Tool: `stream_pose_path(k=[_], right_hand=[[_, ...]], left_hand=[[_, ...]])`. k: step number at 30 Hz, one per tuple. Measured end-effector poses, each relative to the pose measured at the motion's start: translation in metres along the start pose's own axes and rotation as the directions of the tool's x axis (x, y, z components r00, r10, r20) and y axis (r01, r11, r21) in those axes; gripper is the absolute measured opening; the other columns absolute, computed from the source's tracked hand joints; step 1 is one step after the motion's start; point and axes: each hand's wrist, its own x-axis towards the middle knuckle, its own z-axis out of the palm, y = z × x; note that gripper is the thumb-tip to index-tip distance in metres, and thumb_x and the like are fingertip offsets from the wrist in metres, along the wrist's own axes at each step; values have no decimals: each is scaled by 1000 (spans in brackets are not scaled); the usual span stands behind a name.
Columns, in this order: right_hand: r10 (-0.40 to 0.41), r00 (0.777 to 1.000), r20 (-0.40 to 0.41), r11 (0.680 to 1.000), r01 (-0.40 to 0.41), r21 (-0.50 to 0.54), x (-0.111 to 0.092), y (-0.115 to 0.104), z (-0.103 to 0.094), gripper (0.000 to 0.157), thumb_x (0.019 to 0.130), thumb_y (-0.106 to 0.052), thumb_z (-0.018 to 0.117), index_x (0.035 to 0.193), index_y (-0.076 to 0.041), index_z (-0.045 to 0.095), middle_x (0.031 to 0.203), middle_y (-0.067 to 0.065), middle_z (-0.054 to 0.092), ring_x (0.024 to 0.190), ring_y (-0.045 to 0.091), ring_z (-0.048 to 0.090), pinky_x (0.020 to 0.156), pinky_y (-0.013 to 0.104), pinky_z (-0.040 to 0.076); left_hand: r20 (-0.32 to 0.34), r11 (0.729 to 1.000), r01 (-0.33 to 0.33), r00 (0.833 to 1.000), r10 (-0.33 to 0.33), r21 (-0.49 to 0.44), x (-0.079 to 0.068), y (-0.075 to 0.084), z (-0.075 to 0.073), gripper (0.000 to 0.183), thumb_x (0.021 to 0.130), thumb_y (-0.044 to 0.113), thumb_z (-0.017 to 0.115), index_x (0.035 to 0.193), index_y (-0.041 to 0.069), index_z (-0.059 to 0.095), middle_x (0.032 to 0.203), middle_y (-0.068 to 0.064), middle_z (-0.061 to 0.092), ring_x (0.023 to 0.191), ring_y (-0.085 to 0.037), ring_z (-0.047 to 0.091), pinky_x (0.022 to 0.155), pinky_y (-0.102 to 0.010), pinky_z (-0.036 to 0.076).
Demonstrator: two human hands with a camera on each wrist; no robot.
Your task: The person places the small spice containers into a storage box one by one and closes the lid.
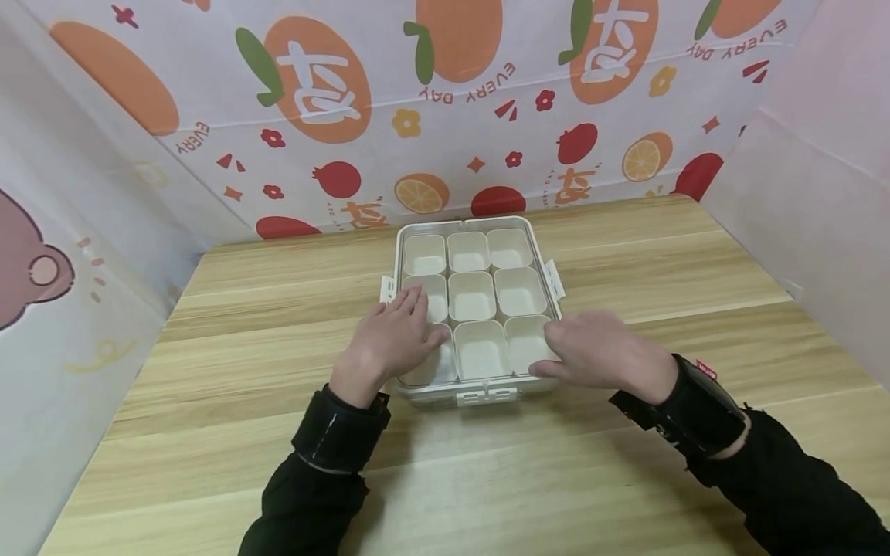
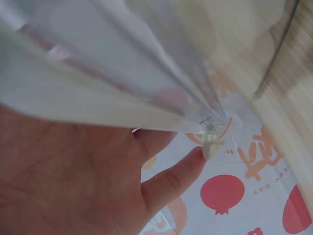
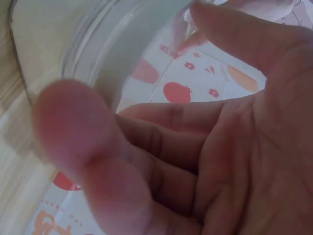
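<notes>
A food storage box (image 1: 480,390) with a clear lid stands on the wooden table, several small cream compartments showing through the lid. My left hand (image 1: 396,340) lies over the box's left side, fingers stretched forward on the lid. In the left wrist view its little finger (image 2: 176,183) is right at a white latch (image 2: 211,146). At the front right corner my right hand (image 1: 598,351) grips the edge with thumb and curled fingers; the right wrist view shows these curled fingers (image 3: 117,200) close up. The side latches (image 1: 555,279) stick outward. The front latch (image 1: 487,396) sits against the front wall.
The light wooden table (image 1: 278,386) extends around the box on all sides. A fruit-printed cloth (image 1: 459,131) hangs behind its back edge. More pale cloth hangs at the left (image 1: 83,232) and right (image 1: 820,193) sides.
</notes>
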Motion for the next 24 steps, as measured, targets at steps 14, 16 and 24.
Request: stream_pose_path(k=[14, 16, 24], right_hand=[[92, 996, -1, 960, -88, 267, 22, 28, -20, 47, 92, -44, 45, 109, -3, 59, 95, 9, 63, 84, 20, 56, 75, 44, 48], [150, 986, -78, 935, -116, 336, 28, 39, -20, 48, 92, -41, 46, 116, 0, 54, 107, 15, 59, 92, 24, 54, 81, 47, 45], [172, 982, -83, 933, -135, 335, 40, 57, 5, 60, 89, -22, 56, 131, 11, 30, 139, 32, 21, 126, 38, 19, 102, 53, 22]], left_hand=[[-64, 1000, 13, 998, -15, -28, -3, -8, -2, 68, 95, 46, 35, 138, -4, 21, 145, -18, 18, 131, -27, 13, 104, -54, 16], [-98, 999, 21, 995, -25, -41, -1, -11, -1, 66, 95, 45, 35, 139, -3, 21, 146, -17, 16, 131, -27, 11, 105, -54, 14], [-113, 992, 88, 989, -99, -93, 6, -19, 5, 70, 96, 45, 33, 139, -6, 14, 146, -21, 9, 131, -29, 4, 106, -52, 11]])
